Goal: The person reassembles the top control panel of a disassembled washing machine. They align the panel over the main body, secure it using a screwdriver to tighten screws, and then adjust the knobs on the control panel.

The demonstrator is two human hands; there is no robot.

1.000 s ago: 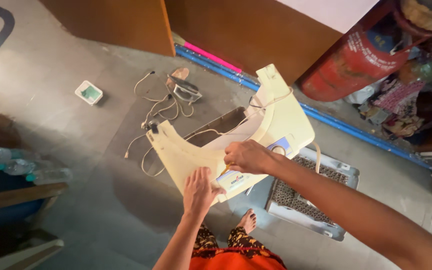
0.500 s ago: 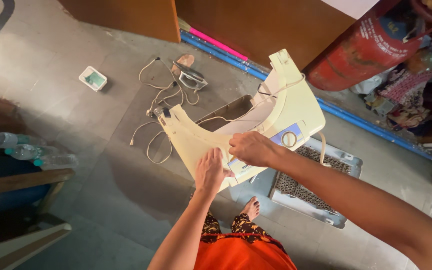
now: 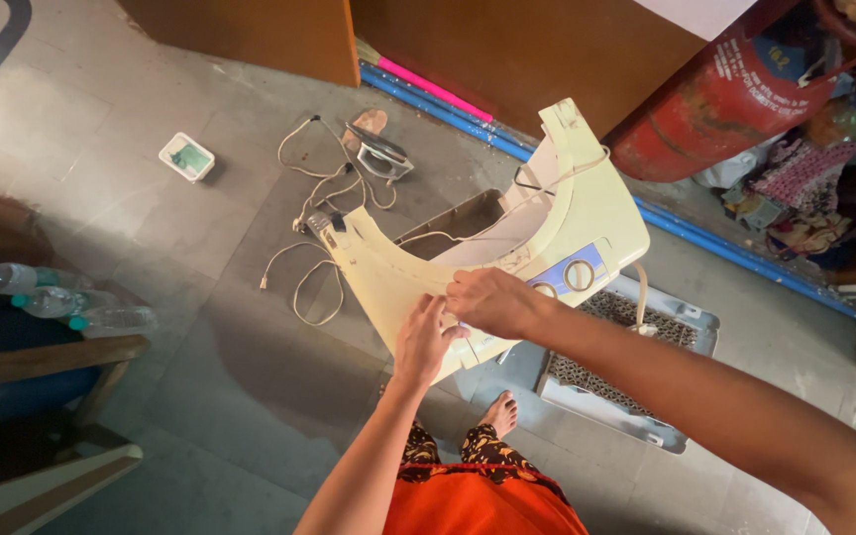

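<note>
You hold a cream plastic panel (image 3: 507, 248) up above the floor (image 3: 200, 396), a curved appliance top with two round dials on a blue strip near its right end. Your left hand (image 3: 426, 339) lies flat against the panel's lower edge, fingers together and pointing up. Your right hand (image 3: 492, 300) curls over the same edge just beside it, fingers closed on the panel near the dials; the two hands almost touch. A thin cord runs along the panel and loops over its upper end.

Below the panel on the floor lie a grey grille (image 3: 626, 372) and a tangle of white cable (image 3: 319, 213), with a small white tub (image 3: 187, 157) well apart to the left. A red gas cylinder (image 3: 720, 99) leans at the upper right, and blue pipes (image 3: 745, 253) run along the wooden cabinet (image 3: 487, 50). Three water bottles (image 3: 61, 299) lie at the left edge. Your bare foot (image 3: 497, 411) shows beneath your hands.
</note>
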